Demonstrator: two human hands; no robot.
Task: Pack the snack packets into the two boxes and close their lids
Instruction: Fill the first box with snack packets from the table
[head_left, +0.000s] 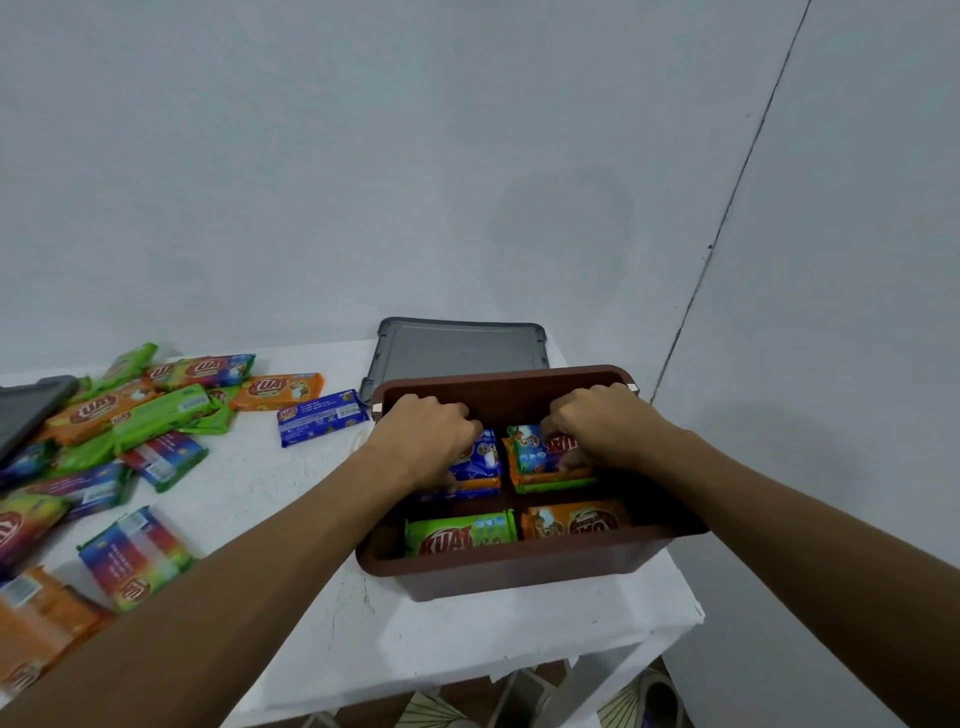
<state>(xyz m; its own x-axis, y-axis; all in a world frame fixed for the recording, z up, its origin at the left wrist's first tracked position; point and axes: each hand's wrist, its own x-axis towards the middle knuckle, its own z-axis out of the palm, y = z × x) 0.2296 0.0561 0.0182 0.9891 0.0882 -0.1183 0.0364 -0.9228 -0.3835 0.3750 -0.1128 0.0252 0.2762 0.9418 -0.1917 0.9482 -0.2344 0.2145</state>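
A pale grey wall (415, 156) backs your scuffed white counter (415, 634). On it sits a brown rectangular plastic box (519, 569), its flat grey lid (457, 348) lying just behind. Inside, your left hand (431, 441) curls its fingers round a glossy blue packet (480, 462); your right hand (602, 426) grips a multicoloured packet (530, 449). Loose foil packets (135, 415) lie scattered at the left.

Surface (322, 639): white, scuffed, set against the wall.
Wall (363, 156): pale grey, dark seam at right.
Floor (447, 713): patterned tiles beneath the surface.
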